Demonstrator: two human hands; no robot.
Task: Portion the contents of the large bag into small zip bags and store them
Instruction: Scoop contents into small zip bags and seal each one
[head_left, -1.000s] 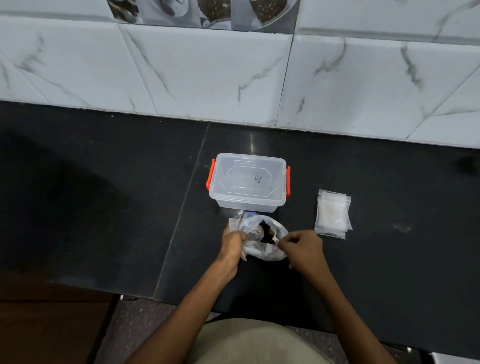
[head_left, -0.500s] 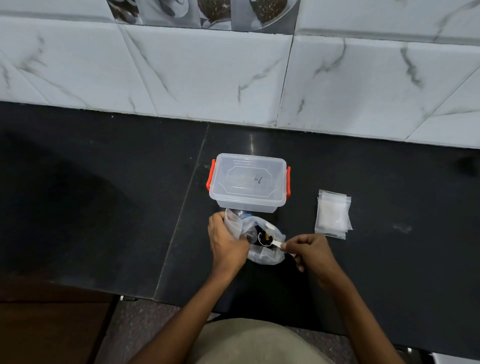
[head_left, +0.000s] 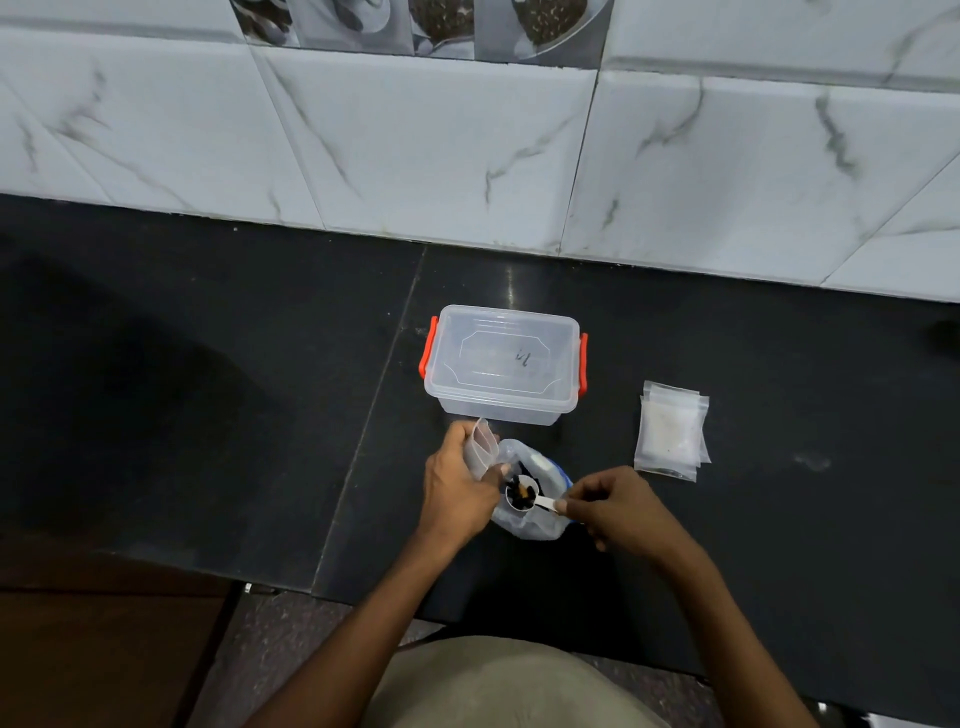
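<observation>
While the left hand (head_left: 457, 483) grips a small bag (head_left: 480, 451) just before the box (head_left: 501, 364), the right hand (head_left: 610, 504) pinches a loaded scoop (head_left: 522, 496) over the big bag (head_left: 535, 519).

I see broad bare black counter (head_left: 208, 389) on my left, with nothing standing between the edge and the tiled wall (head_left: 467, 156). Straight ahead the lidded clear box (head_left: 501, 364) blocks the way, sitting just behind the large bag (head_left: 530, 519), which both hands crowd: left hand (head_left: 457, 488) with a small zip bag (head_left: 480, 449), right hand (head_left: 610, 501) with a white scoop (head_left: 522, 496) above the bag mouth. To the right, a stack of zip bags (head_left: 671, 428) lies apart from the box, with an open lane between them and more bare counter beyond.
</observation>
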